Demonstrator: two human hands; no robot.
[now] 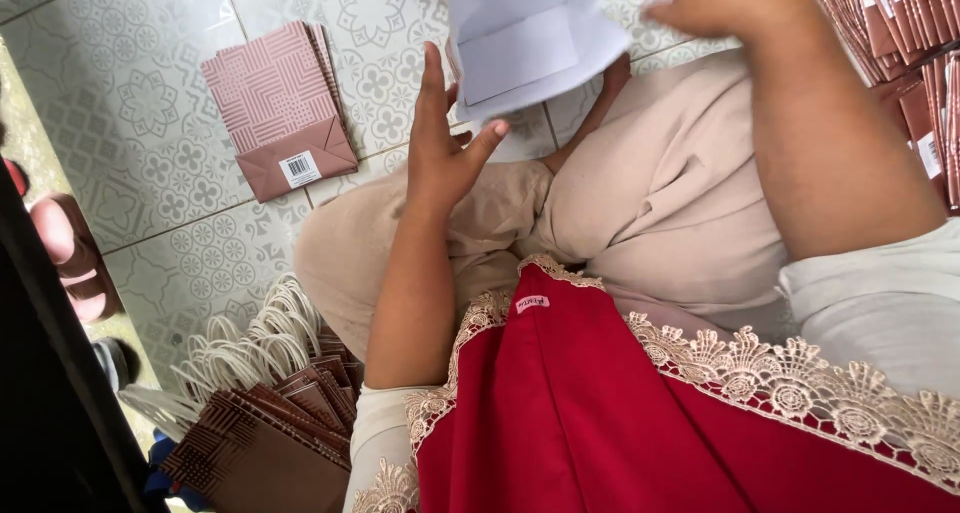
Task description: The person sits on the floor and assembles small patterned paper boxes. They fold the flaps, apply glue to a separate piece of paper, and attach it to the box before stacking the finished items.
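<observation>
Patterned grey floor tiles [150,103] fill the upper left. Lower left, a stack of brown paper bags with white cord handles [270,413]. Centre, the left hand [440,143] is open, fingers spread, brushing the white folded paper sheet [525,38] at top centre. It looks light, floppy, best pinched at an edge. The right hand [720,3], top right, touches it; grip unclear. Beyond, a flat pink patterned bag [278,108].
</observation>
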